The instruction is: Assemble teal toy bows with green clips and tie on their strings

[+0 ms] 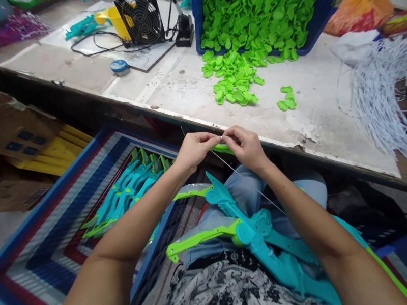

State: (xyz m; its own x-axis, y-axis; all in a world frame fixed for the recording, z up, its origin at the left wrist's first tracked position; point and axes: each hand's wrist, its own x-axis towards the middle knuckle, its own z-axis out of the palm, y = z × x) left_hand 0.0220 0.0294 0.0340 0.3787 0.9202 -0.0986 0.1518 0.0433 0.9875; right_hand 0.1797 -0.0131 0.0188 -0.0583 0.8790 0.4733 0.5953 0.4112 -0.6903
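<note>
Above my lap, at the table's front edge, my left hand [199, 148] and my right hand [242, 147] meet fingertip to fingertip. Both are closed in a pinch on a thin white cord [229, 165], whose small end shows between them. From there the cord slants down to the right, passing behind my right forearm. Just under the fingers is a bright green plastic tip [223, 148], partly hidden by the hands. Across my lap lies a teal and green plastic piece [253, 237] that looks like a toy bow, with jointed green arms.
Left of me, a striped crate [47, 239] holds several similar teal pieces [120, 191]. On the table [173, 82], green plastic parts [256, 20] spill from a blue bin [198, 14]. A fan [139, 18] stands behind a blue tin [119, 67]. White cords [380, 98] hang at right.
</note>
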